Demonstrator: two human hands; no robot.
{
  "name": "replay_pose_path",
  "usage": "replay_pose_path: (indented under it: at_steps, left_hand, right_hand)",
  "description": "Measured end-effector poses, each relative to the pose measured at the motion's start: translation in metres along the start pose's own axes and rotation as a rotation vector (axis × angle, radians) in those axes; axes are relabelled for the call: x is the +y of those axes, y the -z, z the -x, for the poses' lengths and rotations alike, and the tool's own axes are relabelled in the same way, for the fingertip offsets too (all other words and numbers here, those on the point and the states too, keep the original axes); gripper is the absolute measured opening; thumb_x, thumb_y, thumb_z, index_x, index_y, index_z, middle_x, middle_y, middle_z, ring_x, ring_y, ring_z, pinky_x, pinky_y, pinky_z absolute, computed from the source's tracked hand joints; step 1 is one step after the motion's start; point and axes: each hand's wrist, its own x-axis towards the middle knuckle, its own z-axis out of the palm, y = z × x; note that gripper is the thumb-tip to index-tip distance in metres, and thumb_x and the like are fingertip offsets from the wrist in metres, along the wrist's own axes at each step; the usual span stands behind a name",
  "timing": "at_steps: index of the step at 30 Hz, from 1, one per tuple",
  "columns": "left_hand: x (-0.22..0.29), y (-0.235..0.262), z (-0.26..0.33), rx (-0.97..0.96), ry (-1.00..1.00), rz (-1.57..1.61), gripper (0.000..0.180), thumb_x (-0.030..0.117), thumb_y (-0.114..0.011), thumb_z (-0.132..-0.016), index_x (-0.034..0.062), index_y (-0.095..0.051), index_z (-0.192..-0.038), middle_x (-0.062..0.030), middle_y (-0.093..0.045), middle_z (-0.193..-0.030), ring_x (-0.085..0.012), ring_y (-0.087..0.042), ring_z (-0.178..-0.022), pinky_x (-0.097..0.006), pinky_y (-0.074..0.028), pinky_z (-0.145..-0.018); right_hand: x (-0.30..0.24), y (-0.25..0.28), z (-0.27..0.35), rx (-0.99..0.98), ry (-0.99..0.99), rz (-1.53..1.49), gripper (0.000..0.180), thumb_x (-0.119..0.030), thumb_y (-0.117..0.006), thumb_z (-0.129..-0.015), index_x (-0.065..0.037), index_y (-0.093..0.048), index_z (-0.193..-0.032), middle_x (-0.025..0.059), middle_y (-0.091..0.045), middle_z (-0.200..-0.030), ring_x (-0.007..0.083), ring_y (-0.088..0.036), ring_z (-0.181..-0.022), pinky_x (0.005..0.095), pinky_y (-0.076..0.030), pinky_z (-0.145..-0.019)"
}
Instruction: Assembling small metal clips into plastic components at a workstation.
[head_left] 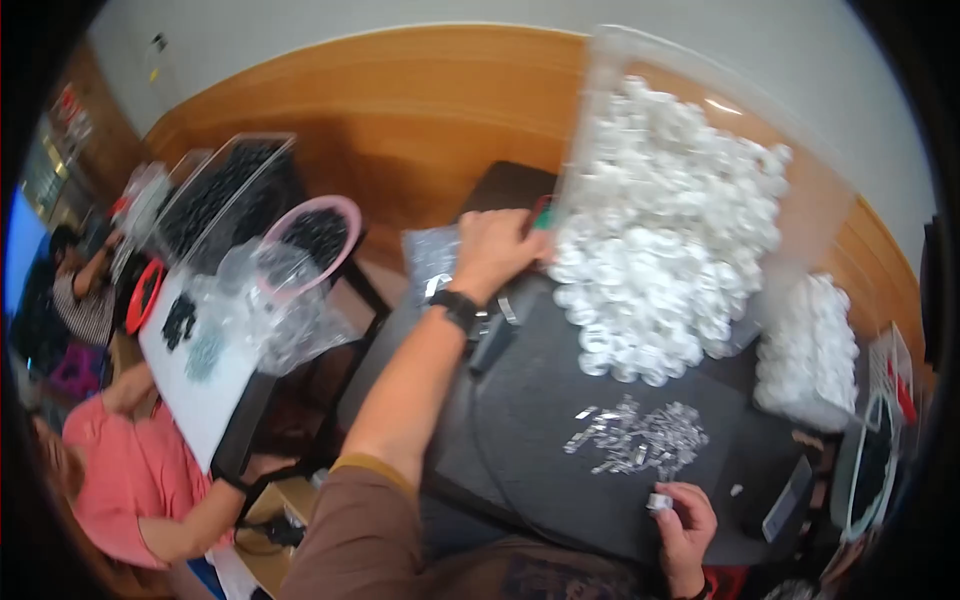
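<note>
My left hand (493, 248) reaches across the dark table (520, 420) to its far side, beside a large clear plastic bin (590, 140) heaped with white round plastic parts (660, 260). A small green thing (543, 213) shows by its fingertips; blur and the bin's edge hide whether it grips anything. Near the front edge, my right hand (688, 525) pinches a small white plastic piece (659, 502) between thumb and fingers. Just beyond that hand lies a loose pile of small shiny metal pieces (640, 437).
A clear bag of white parts (808, 350) stands on the right, with a phone-like device (788, 498) nearer me. Beside my left wrist is a grey plastic bag (432, 258). At left, a person in pink (140, 470) sits by a white table (215, 400) with a pink basket (352, 215).
</note>
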Motion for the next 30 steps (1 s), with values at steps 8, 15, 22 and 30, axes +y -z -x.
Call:
replay_pose_path:
  at_steps: [8, 15, 22, 30]
  left_hand:
    - [0.019, -0.024, -0.014, -0.087, 0.014, 0.247, 0.032, 0.025, -0.064, -0.079, 0.0003, -0.067, -0.099, -0.0168, -0.069, -0.094, -0.0296, -0.067, -0.084, -0.036, -0.052, -0.077]
    - [-0.001, 0.005, -0.013, 0.066, 0.062, 0.503, 0.029, 0.014, -0.062, -0.09, -0.0041, -0.061, -0.113, -0.012, -0.065, -0.106, -0.0173, -0.061, -0.098, -0.029, -0.048, -0.087]
    - [0.042, 0.078, 0.061, 0.036, 0.151, 0.484, 0.03, 0.014, -0.058, -0.094, -0.0059, -0.058, -0.117, -0.0086, -0.062, -0.11, -0.0145, -0.057, -0.102, -0.026, -0.044, -0.091]
    - [0.117, 0.086, 0.203, -0.064, 0.113, 0.28, 0.013, 0.005, -0.058, -0.09, -0.0031, -0.062, -0.099, -0.0063, -0.061, -0.087, -0.0145, -0.057, -0.081, -0.026, -0.046, -0.075]
  right_hand:
    - [-0.012, 0.011, -0.005, -0.019, 0.058, -0.037, 0.024, -0.003, -0.066, -0.081, 0.0, -0.066, -0.106, 0.0089, -0.065, -0.096, 0.0114, -0.059, -0.078, 0.0233, -0.048, -0.069]
    - [-0.009, 0.022, -0.004, -0.066, -0.161, -0.502, 0.025, -0.007, -0.058, -0.091, 0.003, -0.06, -0.113, 0.0121, -0.063, -0.109, 0.0152, -0.061, -0.091, 0.0282, -0.052, -0.079]
    - [-0.048, 0.05, -0.018, -0.116, -0.367, -0.983, 0.031, -0.017, -0.056, -0.095, 0.0, -0.055, -0.121, 0.0144, -0.064, -0.113, 0.0153, -0.065, -0.084, 0.0288, -0.054, -0.077]
    - [-0.081, 0.054, -0.032, -0.29, -0.319, -1.052, 0.033, -0.018, -0.053, -0.096, 0.001, -0.053, -0.123, 0.0173, -0.061, -0.116, 0.0164, -0.066, -0.087, 0.0299, -0.054, -0.077]
